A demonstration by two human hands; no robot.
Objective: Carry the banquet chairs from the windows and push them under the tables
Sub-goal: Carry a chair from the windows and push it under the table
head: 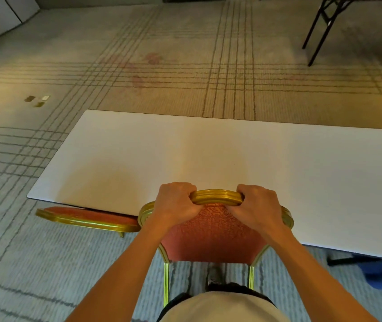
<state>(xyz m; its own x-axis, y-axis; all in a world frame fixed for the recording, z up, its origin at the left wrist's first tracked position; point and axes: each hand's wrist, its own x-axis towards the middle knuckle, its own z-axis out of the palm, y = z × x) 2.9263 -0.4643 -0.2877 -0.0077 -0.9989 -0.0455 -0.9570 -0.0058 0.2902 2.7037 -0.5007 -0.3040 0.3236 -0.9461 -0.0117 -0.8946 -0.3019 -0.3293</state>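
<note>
The banquet chair point(213, 235), red patterned upholstery in a ribbed gold frame, stands at the near edge of the bench point(208, 154). The left grip point(176, 203) and right grip point(258, 206) clasp its top rail.

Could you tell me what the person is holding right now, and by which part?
Both the left hand and the right hand grip the chair by the gold top rail of its backrest.
</note>
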